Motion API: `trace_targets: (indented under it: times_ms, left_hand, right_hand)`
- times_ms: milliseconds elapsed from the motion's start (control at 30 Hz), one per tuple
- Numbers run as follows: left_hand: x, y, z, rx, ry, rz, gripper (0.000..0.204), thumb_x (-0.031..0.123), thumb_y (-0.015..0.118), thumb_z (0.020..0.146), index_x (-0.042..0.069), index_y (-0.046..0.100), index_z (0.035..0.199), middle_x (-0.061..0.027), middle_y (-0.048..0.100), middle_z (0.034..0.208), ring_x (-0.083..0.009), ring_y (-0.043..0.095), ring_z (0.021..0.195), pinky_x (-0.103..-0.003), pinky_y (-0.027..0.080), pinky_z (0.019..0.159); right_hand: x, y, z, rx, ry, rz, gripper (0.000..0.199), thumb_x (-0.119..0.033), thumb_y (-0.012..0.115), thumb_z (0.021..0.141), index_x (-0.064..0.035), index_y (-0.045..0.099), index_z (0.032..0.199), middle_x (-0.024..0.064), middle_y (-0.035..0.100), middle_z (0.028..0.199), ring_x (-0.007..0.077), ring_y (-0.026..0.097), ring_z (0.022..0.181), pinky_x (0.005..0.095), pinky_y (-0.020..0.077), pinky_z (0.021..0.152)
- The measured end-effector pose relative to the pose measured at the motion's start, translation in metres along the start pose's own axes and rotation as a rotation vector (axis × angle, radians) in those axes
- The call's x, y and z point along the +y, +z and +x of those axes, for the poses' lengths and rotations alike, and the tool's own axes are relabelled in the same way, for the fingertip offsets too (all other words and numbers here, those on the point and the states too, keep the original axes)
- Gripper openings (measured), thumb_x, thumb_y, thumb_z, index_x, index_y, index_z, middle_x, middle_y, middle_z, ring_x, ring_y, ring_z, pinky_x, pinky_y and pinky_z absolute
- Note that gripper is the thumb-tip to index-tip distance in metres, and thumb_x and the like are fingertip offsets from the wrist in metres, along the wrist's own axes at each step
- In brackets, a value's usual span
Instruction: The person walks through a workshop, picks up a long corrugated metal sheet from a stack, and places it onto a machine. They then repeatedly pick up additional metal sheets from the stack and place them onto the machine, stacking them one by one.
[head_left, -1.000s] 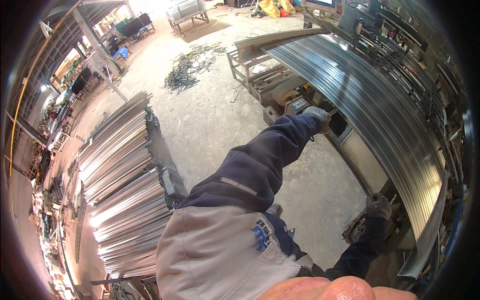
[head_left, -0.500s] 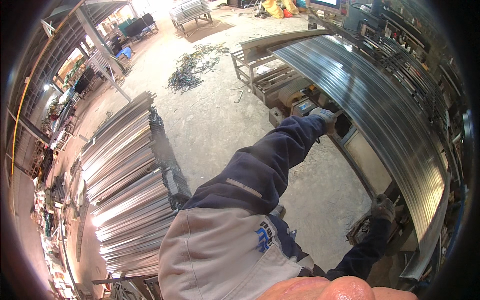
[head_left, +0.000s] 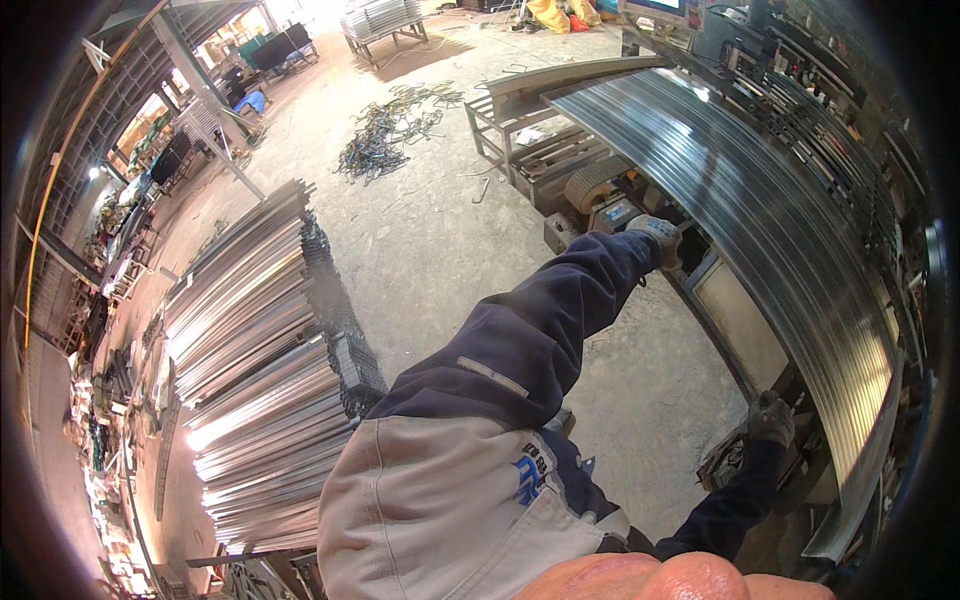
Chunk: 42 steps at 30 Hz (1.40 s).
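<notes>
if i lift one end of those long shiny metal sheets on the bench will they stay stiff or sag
The metal sheets look long and thin, so a lifted end would probably flex and sag. Their ribbed profile should give some stiffness lengthwise. The glossy surface and thin edges suggest slippery, sharp handling; both the left hand and the right hand wear gloves.

Silver ribbed metal sheet (head_left: 760, 200); grey-gloved left hand (head_left: 662, 238); navy sleeve (head_left: 540, 330).
</notes>
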<state>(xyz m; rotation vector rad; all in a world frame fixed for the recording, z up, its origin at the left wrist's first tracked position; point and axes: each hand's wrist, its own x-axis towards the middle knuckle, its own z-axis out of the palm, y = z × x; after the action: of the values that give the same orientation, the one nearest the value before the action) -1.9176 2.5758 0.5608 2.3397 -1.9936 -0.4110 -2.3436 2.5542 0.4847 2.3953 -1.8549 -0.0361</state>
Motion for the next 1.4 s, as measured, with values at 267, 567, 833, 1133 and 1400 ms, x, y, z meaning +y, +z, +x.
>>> trace_targets:
  times_ms: [267, 567, 833, 1133, 1400]
  left_hand:
    - [0.001, -0.001, 0.002, -0.027, -0.009, 0.008, 0.051, 0.048, 0.063, 0.087, 0.013, 0.071, 0.123, -0.0096, 0.073, 0.116, -0.0295, 0.070, 0.109, -0.044, 0.055, 0.091]
    - [0.001, 0.003, 0.003, 0.021, 0.005, 0.006, 0.052, 0.048, 0.064, 0.086, 0.012, 0.070, 0.123, -0.0112, 0.073, 0.115, -0.0300, 0.070, 0.108, -0.044, 0.055, 0.091]
    - [-0.003, 0.008, 0.008, 0.031, 0.008, -0.027, 0.050, 0.047, 0.062, 0.086, 0.013, 0.071, 0.121, -0.0124, 0.074, 0.113, -0.0304, 0.071, 0.106, -0.044, 0.055, 0.089]
    - [-0.001, 0.005, 0.006, -0.016, -0.024, -0.023, 0.051, 0.049, 0.064, 0.086, 0.015, 0.070, 0.124, -0.0093, 0.073, 0.116, -0.0295, 0.070, 0.108, -0.044, 0.056, 0.089]
    - [-0.002, 0.007, 0.005, 0.026, 0.002, -0.029, 0.049, 0.046, 0.063, 0.086, 0.013, 0.072, 0.120, -0.0107, 0.074, 0.110, -0.0303, 0.071, 0.103, -0.044, 0.056, 0.086]
  right_hand:
    - [-0.003, -0.004, -0.001, -0.028, 0.004, 0.050, 0.026, -0.033, 0.063, 0.091, -0.0156, 0.073, 0.109, 0.0157, 0.072, 0.109, 0.0375, 0.066, 0.107, 0.0509, 0.0548, 0.089]
    - [-0.013, -0.023, -0.010, -0.031, 0.012, 0.042, 0.029, -0.034, 0.063, 0.091, -0.0159, 0.072, 0.112, 0.0145, 0.073, 0.112, 0.0368, 0.067, 0.107, 0.0494, 0.0538, 0.092]
    - [-0.011, -0.020, -0.007, -0.065, 0.045, 0.077, 0.035, -0.037, 0.062, 0.090, -0.0141, 0.072, 0.116, 0.0172, 0.072, 0.114, 0.0375, 0.066, 0.110, 0.0490, 0.0533, 0.094]
    - [-0.019, -0.033, -0.006, -0.135, 0.052, 0.046, 0.032, -0.035, 0.063, 0.091, -0.0181, 0.071, 0.118, 0.0136, 0.072, 0.115, 0.0360, 0.065, 0.112, 0.0490, 0.0539, 0.094]
    - [-0.014, -0.026, -0.010, -0.082, 0.047, 0.117, 0.030, -0.036, 0.063, 0.091, -0.0195, 0.071, 0.115, 0.0134, 0.072, 0.113, 0.0363, 0.066, 0.110, 0.0502, 0.0546, 0.091]
